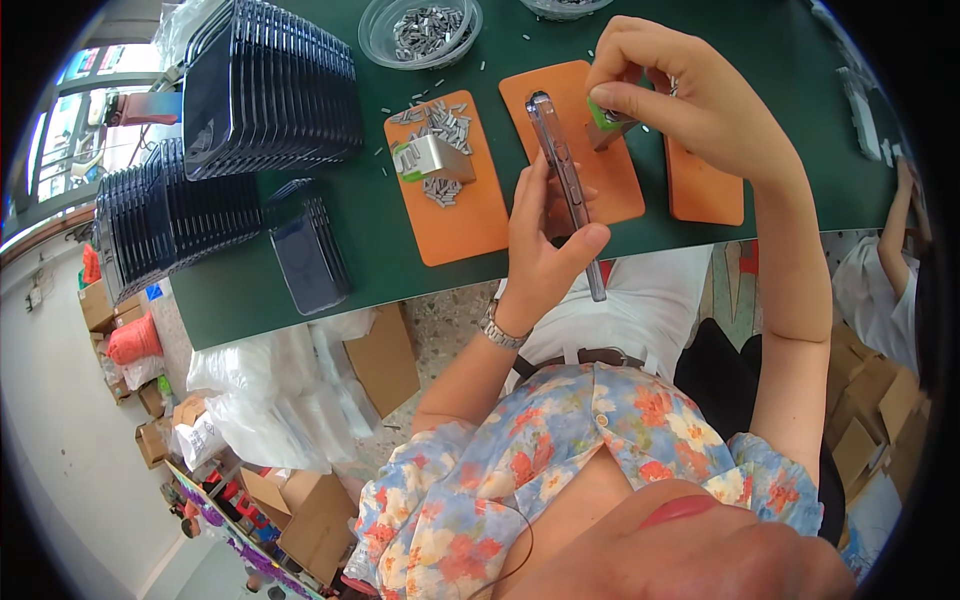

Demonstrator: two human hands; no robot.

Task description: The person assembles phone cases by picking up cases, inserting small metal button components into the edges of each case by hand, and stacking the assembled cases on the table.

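My left hand [545,240] is closed around a phone case [567,180], which is turned edge-on and shows cut-outs along its side. Right of it, the fingers of my right hand [665,95] are pinched together at the green top of a small metal block [607,132]. Anything between those fingertips is too small or hidden to make out. That block stands on an orange pad [622,190]. A similar silver block [450,162] with a green part rests on another orange pad [455,230], among many small metal pieces [442,192].
Tall stacks of dark phone cases [270,100] fill the left of the green table [370,240], with a smaller stack [308,265] near its front edge. A clear bowl [376,45] of metal pieces stands at the back. Another orange pad [705,190] lies right. Plastic bags [270,385] are below.
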